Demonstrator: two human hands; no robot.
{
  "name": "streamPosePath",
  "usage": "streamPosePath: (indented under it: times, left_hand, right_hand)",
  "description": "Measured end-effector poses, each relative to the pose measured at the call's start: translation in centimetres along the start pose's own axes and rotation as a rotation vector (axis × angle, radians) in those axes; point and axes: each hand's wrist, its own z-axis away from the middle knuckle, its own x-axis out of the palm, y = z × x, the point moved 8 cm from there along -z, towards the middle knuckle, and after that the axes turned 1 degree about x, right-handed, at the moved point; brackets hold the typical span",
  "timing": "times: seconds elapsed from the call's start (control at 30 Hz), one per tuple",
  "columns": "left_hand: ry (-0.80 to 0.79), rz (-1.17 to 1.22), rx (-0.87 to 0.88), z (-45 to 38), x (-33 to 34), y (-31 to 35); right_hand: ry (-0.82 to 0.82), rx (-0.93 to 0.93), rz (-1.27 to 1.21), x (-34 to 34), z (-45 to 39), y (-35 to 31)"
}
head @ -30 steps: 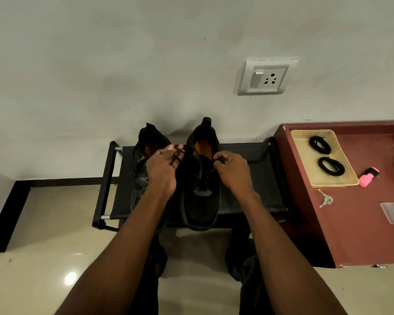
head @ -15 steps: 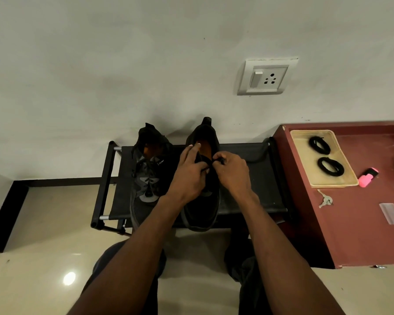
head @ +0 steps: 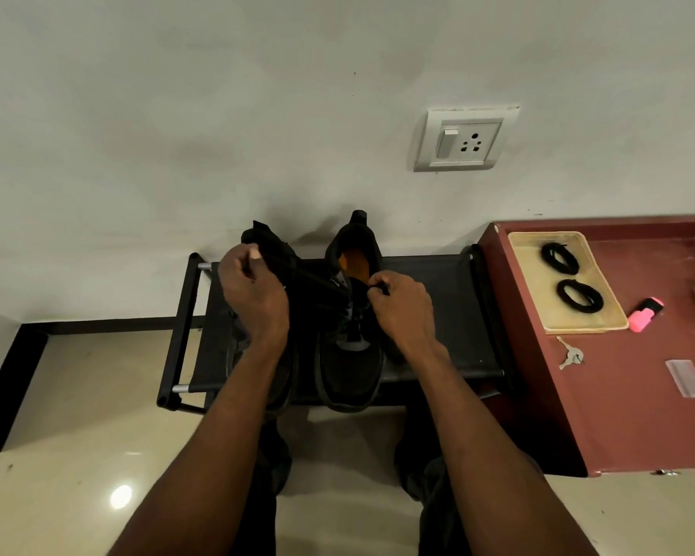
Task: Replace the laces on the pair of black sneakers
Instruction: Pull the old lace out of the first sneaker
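Observation:
Two black sneakers stand side by side on a low black rack, toes toward me. The right sneaker shows an orange insole. My right hand pinches a black lace end at this sneaker's top eyelets. My left hand grips the other stretch of the black lace, pulled taut up and to the left over the left sneaker, which it largely hides. Two coiled black laces, the farther coil and the nearer coil, lie in a beige tray.
The tray sits on a red-brown table to the right, along with a pink highlighter, keys and a small clear bag. A wall socket is above. My knees are below the rack on a glossy tiled floor.
My left hand has moved from the right sneaker's tongue out to the left, drawing the lace taut across. My right hand stays at the eyelets.

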Motion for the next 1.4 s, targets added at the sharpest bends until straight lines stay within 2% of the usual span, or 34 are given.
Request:
streamPosePath:
  times: [0.07, 0.17, 0.27, 0.33, 0.4, 0.5, 0.57, 0.67, 0.7, 0.73, 0.83, 0.9, 1.0, 1.07, 1.13, 1.2, 1.33, 1.4]
  left_hand:
    - [-0.176, -0.158, 0.271, 1.6, 2.1, 1.9]
    - [-0.609, -0.426, 0.651, 5.4, 6.8, 2.0]
    - [-0.966, -0.706, 0.705, 8.5, 9.3, -1.2]
    - [-1.042, -0.777, 0.657, 8.5, 9.6, -2.3]
    - [-1.074, -0.71, 0.598, 7.9, 9.6, -2.3]
    - [-1.045, -0.48, 0.385, 6.8, 8.8, -1.7]
    - [-0.892, -0.26, 0.136, 5.6, 7.8, -1.2]
    - [-0.503, 0.398, -0.353, 3.1, 5.7, -1.7]
    - [-0.365, 0.519, -0.393, 2.3, 4.8, -2.0]
    - [-0.255, 0.514, -0.365, 1.8, 3.8, -1.9]
    - [-0.115, 0.086, -0.099, 1.9, 1.9, -0.6]
    - [-0.211, -0.122, 0.148, 2.8, 2.9, 1.1]
    - [-0.612, -0.369, 0.503, 5.1, 6.5, 1.8]
    - [-0.887, -0.566, 0.626, 7.3, 8.4, 0.1]
    - [-1.063, -0.721, 0.596, 8.2, 9.1, -2.1]
    - [-1.127, -0.736, 0.55, 8.1, 9.3, -2.8]
    - [-1.092, -0.526, 0.39, 7.0, 8.8, -2.0]
    - [-0.976, -0.4, 0.256, 6.2, 8.1, -1.5]
  right_hand:
    - [-0.003, 0.001, 0.004, 0.0, 0.0, 0.0]
    - [-0.005, -0.012, 0.028, 0.0, 0.0, -0.1]
    - [-0.014, -0.007, 0.04, 0.0, -0.1, -0.1]
    - [-0.018, -0.007, 0.034, 0.0, -0.1, -0.1]
    - [-0.019, -0.02, 0.032, 0.1, 0.0, -0.4]
    - [-0.021, -0.027, 0.026, 0.3, 0.1, -0.6]
    - [-0.025, -0.015, 0.024, 0.3, -0.1, -0.4]
    - [-0.032, 0.001, 0.016, 0.2, -0.2, 0.0]
    - [-0.033, -0.001, 0.013, 0.3, -0.1, 0.0]
    - [-0.033, -0.006, 0.01, 0.3, -0.1, 0.0]
    - [-0.029, -0.01, 0.008, 0.4, 0.1, -0.1]
    - [-0.024, -0.006, 0.013, 0.3, 0.0, -0.1]
    - [-0.02, -0.021, 0.022, 0.2, 0.0, -0.2]
    - [-0.02, -0.029, 0.028, 0.1, 0.0, -0.3]
    - [-0.023, -0.019, 0.023, 0.1, 0.0, -0.3]
    - [-0.022, -0.022, 0.02, 0.1, -0.1, -0.3]
    - [-0.017, -0.033, 0.016, 0.3, 0.0, -0.5]
    - [-0.016, -0.032, 0.022, 0.3, -0.1, -0.5]
